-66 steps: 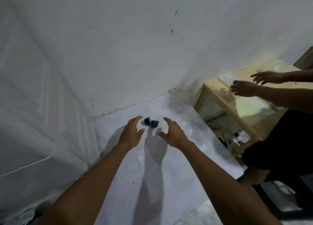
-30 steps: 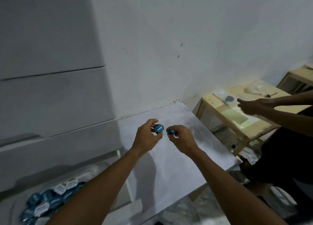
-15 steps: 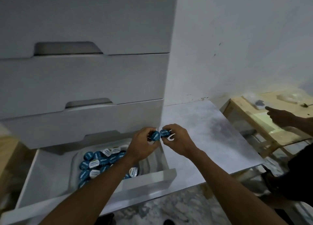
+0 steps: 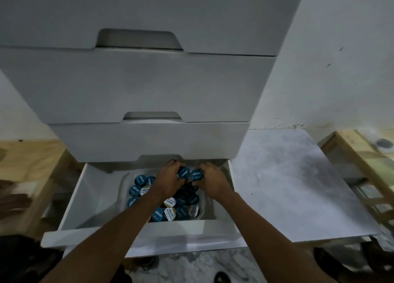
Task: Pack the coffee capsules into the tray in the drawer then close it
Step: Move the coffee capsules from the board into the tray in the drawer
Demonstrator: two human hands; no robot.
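Note:
The bottom drawer (image 4: 93,199) of a white chest stands pulled out. Inside it a white tray (image 4: 124,183) holds several blue and white coffee capsules (image 4: 141,190). My left hand (image 4: 170,181) grips one blue capsule (image 4: 183,173) over the far part of the tray. Beside it my right hand (image 4: 210,181) grips another blue capsule (image 4: 196,174). Both hands hover just above the pile, and my forearms hide part of the tray.
Closed drawers (image 4: 136,86) rise above the open one. A grey marble-look table (image 4: 296,182) stands to the right, with a wooden bench (image 4: 362,155) beyond it. Another wooden surface (image 4: 27,161) and a person's blurred hand (image 4: 15,200) lie at the left.
I picked two capsules off the grey table, one in each hand, turned left, and carried them down over the tray in the open drawer.

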